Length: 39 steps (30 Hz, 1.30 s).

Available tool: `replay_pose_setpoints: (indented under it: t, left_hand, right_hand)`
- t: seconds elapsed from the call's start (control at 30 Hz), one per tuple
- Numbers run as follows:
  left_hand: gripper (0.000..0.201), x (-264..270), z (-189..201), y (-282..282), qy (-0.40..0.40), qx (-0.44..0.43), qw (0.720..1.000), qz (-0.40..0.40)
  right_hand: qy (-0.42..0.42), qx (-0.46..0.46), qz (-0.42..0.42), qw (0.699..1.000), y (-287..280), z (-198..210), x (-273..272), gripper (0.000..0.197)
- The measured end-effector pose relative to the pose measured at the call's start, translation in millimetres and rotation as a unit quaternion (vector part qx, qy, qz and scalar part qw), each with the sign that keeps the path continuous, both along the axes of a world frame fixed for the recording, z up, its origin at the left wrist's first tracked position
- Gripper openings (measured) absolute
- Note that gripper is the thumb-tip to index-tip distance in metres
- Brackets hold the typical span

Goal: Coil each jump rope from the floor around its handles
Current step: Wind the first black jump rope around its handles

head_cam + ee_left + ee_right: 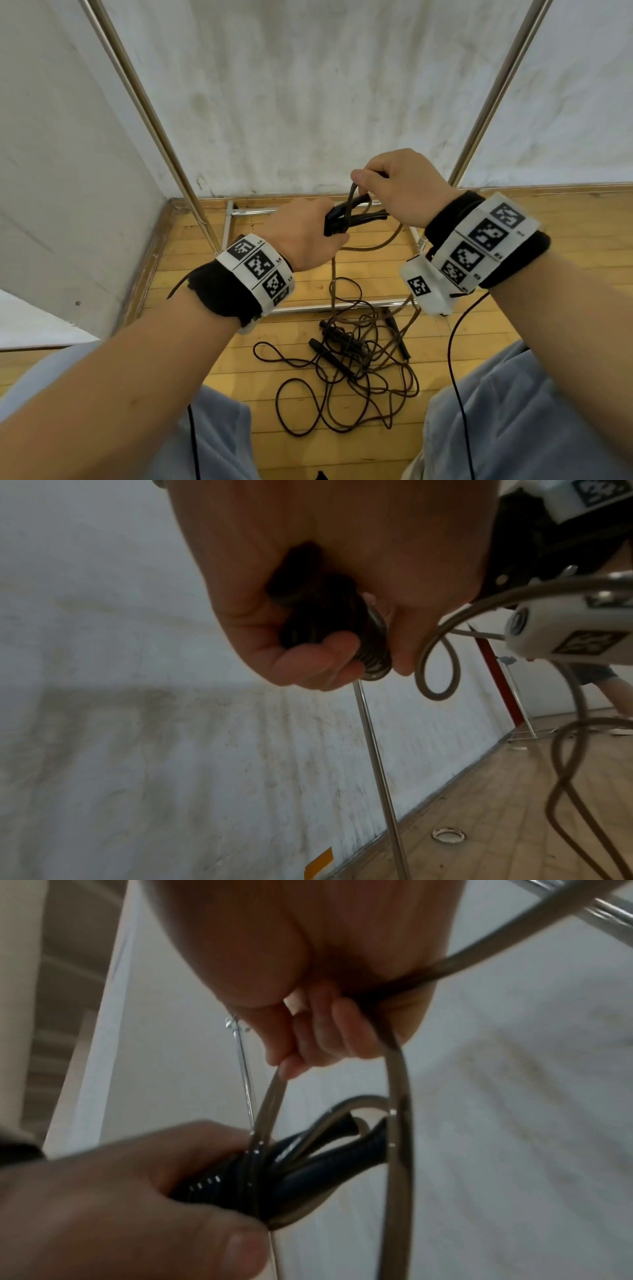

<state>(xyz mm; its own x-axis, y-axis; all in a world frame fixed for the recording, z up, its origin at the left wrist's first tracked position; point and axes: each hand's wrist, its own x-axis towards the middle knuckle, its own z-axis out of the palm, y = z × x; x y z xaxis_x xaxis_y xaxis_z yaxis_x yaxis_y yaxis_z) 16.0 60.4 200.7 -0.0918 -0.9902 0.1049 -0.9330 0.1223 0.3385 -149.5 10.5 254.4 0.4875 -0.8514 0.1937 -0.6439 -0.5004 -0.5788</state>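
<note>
My left hand (301, 233) grips a pair of black jump-rope handles (346, 216) held side by side, with several turns of brown cord wound round them (246, 1180). My right hand (394, 185) is just above and to the right of them and pinches a loop of that brown cord (352, 198) between thumb and fingers. From the hands the cord (376, 240) hangs down to the floor. In the left wrist view my fingers curl round the wound handles (329, 620). A tangle of other ropes (349, 363) with black handles (329, 356) lies on the wooden floor between my knees.
A chrome frame stands ahead: slanted poles (144, 113) and floor bars (329, 306). White walls (308, 85) close the corner. My knees in blue-grey trousers (513, 411) flank the rope pile. Thin black cables (452, 359) trail from my wrist bands.
</note>
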Motion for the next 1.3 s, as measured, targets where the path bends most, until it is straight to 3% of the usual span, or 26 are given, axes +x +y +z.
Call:
replay_pose_setpoints:
  t: [0.23, 0.4, 0.57, 0.67, 0.8, 0.87, 0.97, 1.13, 1.23, 1.3]
  left_hand:
    - [0.023, -8, -1, 7, -0.014, -0.006, 0.998, -0.057]
    - [0.035, -9, 6, 13, 0.017, -0.025, 0.996, -0.089]
    - [0.020, -8, 19, 22, 0.080, -0.057, 0.989, -0.110]
    - [0.018, -5, 27, 22, 0.124, -0.069, 0.987, -0.072]
    - [0.023, 3, 35, 20, 0.180, -0.091, 0.979, -0.032]
    - [0.025, 10, 37, 17, 0.216, -0.087, 0.973, 0.008]
    - [0.027, 19, 37, 12, 0.297, -0.079, 0.950, 0.045]
    - [0.017, 18, 34, 10, 0.317, -0.076, 0.944, 0.047]
    - [0.017, 13, 34, 11, 0.309, -0.069, 0.948, 0.034]
    - [0.022, 6, 34, 14, 0.284, -0.054, 0.957, 0.020]
  right_hand:
    - [0.031, -0.029, -0.007, 0.999, -11, -17, 7, 0.050]
    - [-0.008, 0.051, 0.008, 0.999, -21, -20, -4, 0.055]
    - [-0.074, 0.172, 0.044, 0.981, -26, -24, -12, 0.051]
    - [-0.112, 0.227, 0.048, 0.966, -22, -36, -4, 0.026]
    - [-0.158, 0.275, 0.062, 0.946, -10, -44, 11, 0.032]
    - [-0.191, 0.254, 0.078, 0.945, -4, -44, 17, 0.030]
    - [-0.175, 0.145, 0.069, 0.971, 10, -49, 26, 0.028]
    - [-0.119, 0.077, 0.072, 0.987, 16, -52, 29, 0.019]
    - [0.020, 0.018, 0.031, 0.999, 10, -57, 25, 0.028]
    - [0.062, 0.002, -0.031, 0.998, 6, -60, 25, 0.036]
